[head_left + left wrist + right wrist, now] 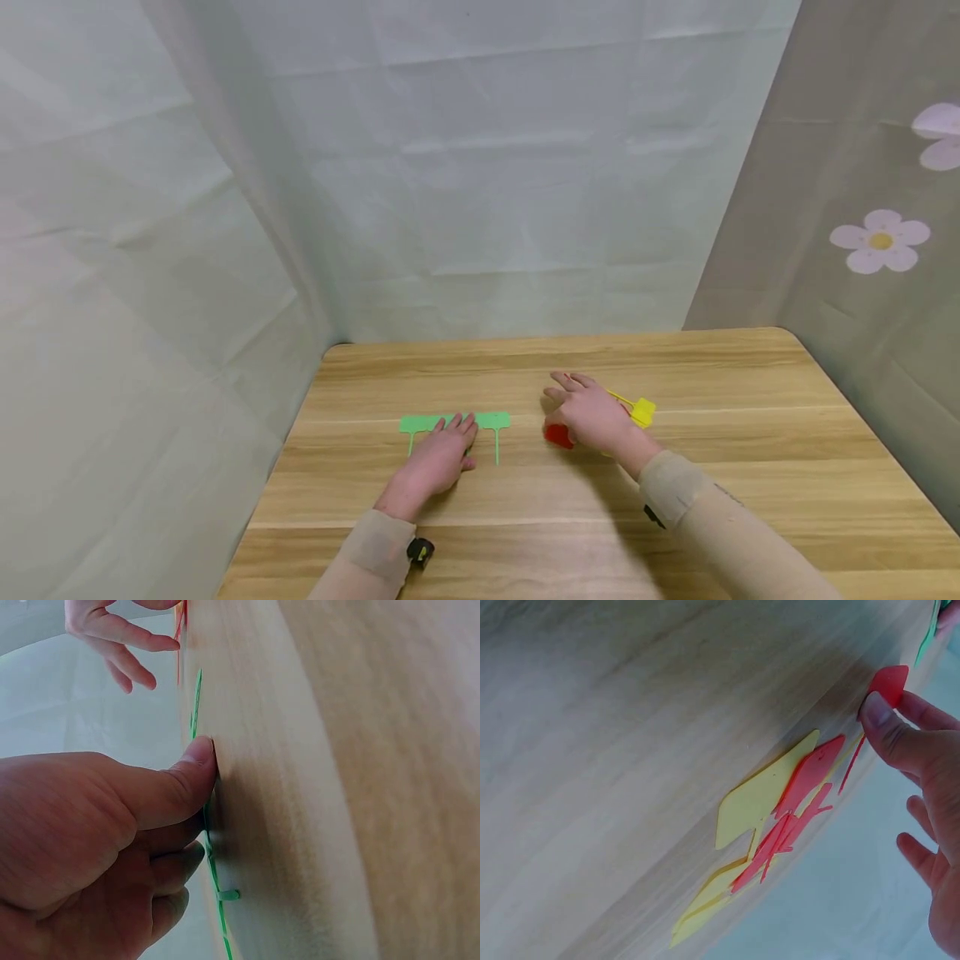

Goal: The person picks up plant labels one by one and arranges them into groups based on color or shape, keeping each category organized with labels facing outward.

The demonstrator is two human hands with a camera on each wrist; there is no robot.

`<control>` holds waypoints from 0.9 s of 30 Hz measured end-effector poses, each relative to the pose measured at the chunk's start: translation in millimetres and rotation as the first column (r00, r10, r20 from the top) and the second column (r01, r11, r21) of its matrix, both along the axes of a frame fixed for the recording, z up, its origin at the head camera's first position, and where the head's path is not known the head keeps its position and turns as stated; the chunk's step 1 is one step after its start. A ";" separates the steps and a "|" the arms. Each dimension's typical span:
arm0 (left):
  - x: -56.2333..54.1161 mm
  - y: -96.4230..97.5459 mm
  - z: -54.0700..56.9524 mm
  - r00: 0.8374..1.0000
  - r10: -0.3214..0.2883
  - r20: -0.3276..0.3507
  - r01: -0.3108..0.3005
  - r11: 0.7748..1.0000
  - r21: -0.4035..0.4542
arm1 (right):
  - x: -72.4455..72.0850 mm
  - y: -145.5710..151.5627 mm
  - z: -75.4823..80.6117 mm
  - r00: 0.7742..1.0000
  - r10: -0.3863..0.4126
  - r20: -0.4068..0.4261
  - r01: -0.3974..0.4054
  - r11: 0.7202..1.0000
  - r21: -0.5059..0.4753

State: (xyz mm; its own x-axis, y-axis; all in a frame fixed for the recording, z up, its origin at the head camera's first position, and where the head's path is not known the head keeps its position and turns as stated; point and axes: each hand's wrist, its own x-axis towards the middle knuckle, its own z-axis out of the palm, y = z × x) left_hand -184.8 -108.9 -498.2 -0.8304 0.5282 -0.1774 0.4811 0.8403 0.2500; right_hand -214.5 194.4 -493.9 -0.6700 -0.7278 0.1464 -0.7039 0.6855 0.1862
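Several green cable-tie tags (492,420) lie side by side in a row on the table, their thin tails pointing toward the person. My left hand (441,458) rests on the middle of this row with its fingers stretched out, hiding part of it. In the left wrist view, the thumb (199,761) lies by the table surface next to the green tags. My right hand (592,414) pinches a red cable-tie tag (889,684) between thumb and index finger, low over the table right of the green row. Its other fingers are spread away from the tag.
Beside the right hand lies a loose pile of yellow tags (757,795) and red tags (810,772), overlapping one another. The wood-grain table (525,550) meets pale cloth hangings (487,208) at its back and sides.
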 end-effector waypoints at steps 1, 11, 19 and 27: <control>0.1 0.1 0.2 1.000 0.002 0.002 -0.002 1.000 0.000 | -1.0 -0.2 0.1 1.000 0.011 -0.006 -0.011 1.000 0.001; 0.4 1.0 -1.7 1.000 0.009 0.005 -0.009 1.000 0.002 | -9.6 -5.4 4.4 0.997 0.063 -0.049 -0.059 0.996 0.062; -0.1 1.0 -1.0 1.000 0.011 0.009 -0.011 1.000 0.005 | -15.6 -11.0 8.7 0.993 0.088 -0.082 -0.082 0.994 0.077; -0.1 0.5 -2.1 1.000 0.016 0.007 -0.016 1.000 -0.007 | -22.7 -12.6 7.7 0.983 0.125 -0.132 -0.117 0.991 0.066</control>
State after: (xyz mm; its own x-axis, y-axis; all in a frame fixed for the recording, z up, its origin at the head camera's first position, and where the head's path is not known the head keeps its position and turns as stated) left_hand -184.9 -108.4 -500.3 -0.8374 0.5137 -0.1867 0.4659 0.8494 0.2478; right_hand -237.2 181.7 -486.2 -0.5531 -0.8123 0.1850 -0.7468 0.5819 0.3220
